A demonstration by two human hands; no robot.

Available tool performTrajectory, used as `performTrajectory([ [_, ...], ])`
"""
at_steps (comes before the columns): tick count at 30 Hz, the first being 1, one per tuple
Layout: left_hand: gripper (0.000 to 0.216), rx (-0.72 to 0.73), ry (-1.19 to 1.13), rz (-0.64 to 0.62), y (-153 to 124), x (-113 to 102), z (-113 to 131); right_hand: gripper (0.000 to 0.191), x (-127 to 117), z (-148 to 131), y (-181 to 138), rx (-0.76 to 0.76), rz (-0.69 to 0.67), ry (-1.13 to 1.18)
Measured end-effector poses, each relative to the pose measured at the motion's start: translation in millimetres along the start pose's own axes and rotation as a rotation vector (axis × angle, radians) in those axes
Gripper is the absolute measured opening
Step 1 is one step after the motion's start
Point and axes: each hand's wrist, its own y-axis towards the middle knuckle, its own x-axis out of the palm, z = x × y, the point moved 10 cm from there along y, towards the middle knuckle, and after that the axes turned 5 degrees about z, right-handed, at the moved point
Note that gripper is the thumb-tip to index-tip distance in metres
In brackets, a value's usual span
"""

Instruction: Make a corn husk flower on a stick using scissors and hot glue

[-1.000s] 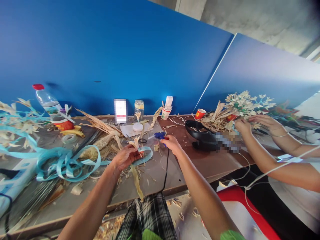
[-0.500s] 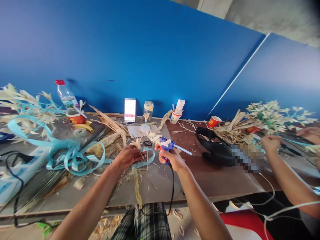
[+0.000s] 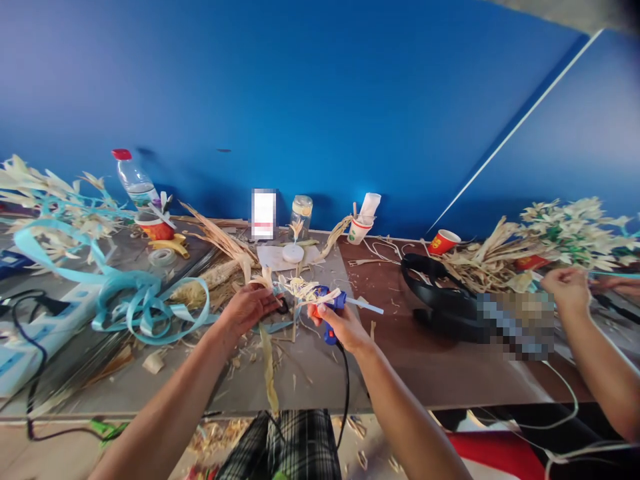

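My right hand (image 3: pixel 337 322) is wrapped round a blue glue gun (image 3: pixel 330 331) with an orange trigger; a pale glue stick (image 3: pixel 367 306) juts from its back. Strips of husk cover the nozzle area, pointing left. Closed fingers of my left hand (image 3: pixel 250 307) pinch a pale piece of dried husk (image 3: pixel 267 275) that shows above them; the grip itself is partly hidden. A black ring-shaped thing (image 3: pixel 283 305) is at these fingertips. Below the hand hangs a yellow-green husk strip (image 3: pixel 270 373). Light blue ribbon (image 3: pixel 135 313) lies in loops to the left, reaching toward that hand.
Behind the hands are a white round base (image 3: pixel 293 253) with a husk flower, a glass jar (image 3: pixel 301 215) and a paper cup (image 3: pixel 359 230). A power strip (image 3: pixel 55 333) lies left. Black headphones (image 3: pixel 440 293) and another person's hand (image 3: pixel 567 290) are right.
My left hand and the glue gun have shifted slightly left. The blue ribbon loop beside my left hand has dropped lower, and the black ring is now at its fingertips. The view has turned slightly.
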Motion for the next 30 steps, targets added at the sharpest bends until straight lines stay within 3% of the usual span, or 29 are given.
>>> performTrajectory([
  [15, 0.010, 0.009, 0.036, -0.004, 2.1, -0.2, -0.8, 0.045, 13.9, 0.9, 2.0, 0.049, 0.010, -0.101],
  [30, 0.014, -0.031, -0.019, -0.067, -7.1, 12.2, -1.0, 0.046, 18.6, 5.0, 4.7, 0.081, 0.008, -0.030],
])
